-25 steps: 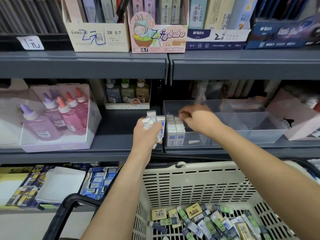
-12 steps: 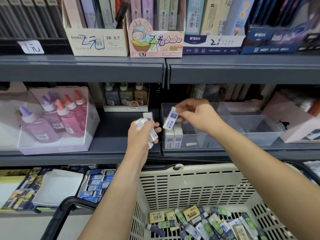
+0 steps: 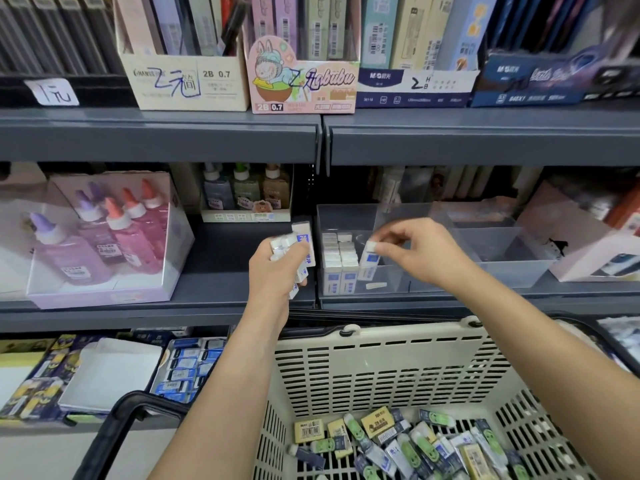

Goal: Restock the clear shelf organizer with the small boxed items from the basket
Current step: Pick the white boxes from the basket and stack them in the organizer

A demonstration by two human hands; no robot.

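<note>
Box [image 3: 367, 263] lowered upright into the organizer [image 3: 502, 271].
Half a second ago the right hand [image 3: 412, 252] held the box tilted above the organizer. Now its grip pinches the box top inside the left compartment, just beside two rows [image 3: 341, 258] of boxes. The left hand [image 3: 275, 271] grips a bundle [image 3: 298, 242] of boxes. The basket [image 3: 381, 362] below holds many mixed small boxes [image 3: 398, 441].

Left hand [image 3: 277, 268]: mine, bare, with knuckles and fingers uncovered; seen above the near-left corner of the basket [image 3: 381, 362].
Right hand [image 3: 419, 252]: bare too, uncovered down to the wrist; seen above the basket's far wall.
Left forearm [image 3: 225, 393]: bare along all its visible length, slim, at the basket's left side.
Right forearm [image 3: 536, 341]: bare as well, looking broader toward me, over the basket's right side.
</note>
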